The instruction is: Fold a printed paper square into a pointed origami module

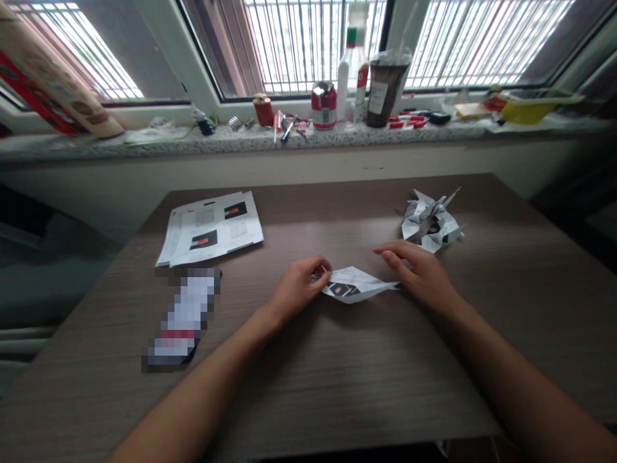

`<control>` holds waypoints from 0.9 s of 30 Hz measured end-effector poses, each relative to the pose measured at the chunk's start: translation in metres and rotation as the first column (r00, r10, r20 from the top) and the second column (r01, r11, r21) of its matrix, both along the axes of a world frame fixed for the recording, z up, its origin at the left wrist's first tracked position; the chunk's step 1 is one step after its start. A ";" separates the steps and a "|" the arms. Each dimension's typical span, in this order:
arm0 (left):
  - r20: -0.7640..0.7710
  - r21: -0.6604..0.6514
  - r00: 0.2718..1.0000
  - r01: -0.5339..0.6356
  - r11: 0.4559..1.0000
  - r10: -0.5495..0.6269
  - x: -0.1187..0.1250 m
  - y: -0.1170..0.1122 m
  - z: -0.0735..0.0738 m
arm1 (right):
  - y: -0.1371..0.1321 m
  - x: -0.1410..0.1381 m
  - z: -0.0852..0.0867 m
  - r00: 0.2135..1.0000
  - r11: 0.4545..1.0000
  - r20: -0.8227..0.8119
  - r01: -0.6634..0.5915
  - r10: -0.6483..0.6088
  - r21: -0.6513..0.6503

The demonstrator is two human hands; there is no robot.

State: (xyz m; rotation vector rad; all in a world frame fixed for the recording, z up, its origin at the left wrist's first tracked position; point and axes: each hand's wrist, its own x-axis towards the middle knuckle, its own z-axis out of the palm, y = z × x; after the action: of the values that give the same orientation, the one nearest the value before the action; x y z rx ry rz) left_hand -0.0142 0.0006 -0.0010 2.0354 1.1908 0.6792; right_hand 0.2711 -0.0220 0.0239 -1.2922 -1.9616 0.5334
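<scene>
Centrally (remote cam), I saw L hand [304,283] pinch folded paper [355,288] at one end, prob. steadying it over table [332,379]; R hand [418,271], fingers loosely apart, hovered by other tip, contact unclear. Farther, printed sheets [212,225] (L), folded pcs. [446,231] (R) lay aside, apparently for elbow room.

Washed-out daylight glares through the windows [313,48] beyond the table [337,399], leaving a pale sheen on its far part and soft shadows nearer. Blocky pixelation masks an object [186,315] on its left.
</scene>
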 end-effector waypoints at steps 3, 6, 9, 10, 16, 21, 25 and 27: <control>-0.015 0.022 1.000 -0.017 1.000 0.017 0.001 -0.001 0.001 | -0.008 -0.002 0.010 0.998 0.987 0.065 -0.035 0.025 0.157; -0.048 0.053 0.998 -0.034 0.998 0.036 0.002 -0.001 0.000 | -0.018 -0.011 0.013 0.964 0.958 0.236 -0.174 0.119 0.229; -0.058 0.082 0.998 -0.032 0.996 0.036 0.001 -0.001 -0.002 | -0.027 -0.024 0.007 0.912 0.938 0.319 -0.316 0.259 0.144; -0.061 0.088 0.998 -0.030 0.996 0.036 0.001 -0.001 -0.003 | -0.029 -0.028 0.005 0.897 0.935 0.344 -0.334 0.277 0.118; -0.132 0.110 0.991 0.021 0.994 -0.006 -0.003 -0.003 -0.008 | -0.028 -0.038 0.001 0.871 0.924 0.341 -0.382 0.353 0.020; -0.162 0.210 0.961 0.255 0.944 -0.223 -0.005 -0.001 -0.002 | -0.018 -0.032 0.004 0.892 0.925 0.278 -0.380 0.357 0.028; -0.234 0.218 0.907 0.400 0.890 -0.350 -0.003 -0.003 0.007 | -0.011 -0.025 0.004 0.891 0.922 0.268 -0.387 0.367 0.023; -0.254 0.205 0.889 0.434 0.877 -0.380 -0.002 -0.004 0.011 | -0.007 -0.022 0.004 0.894 0.929 0.273 -0.370 0.354 0.006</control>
State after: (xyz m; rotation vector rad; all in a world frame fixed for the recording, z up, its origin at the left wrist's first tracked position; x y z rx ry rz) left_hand -0.0165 -0.0035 0.0102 2.5270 0.7599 0.4345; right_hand 0.2495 -0.0292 0.0281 -1.0037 -2.4512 0.4927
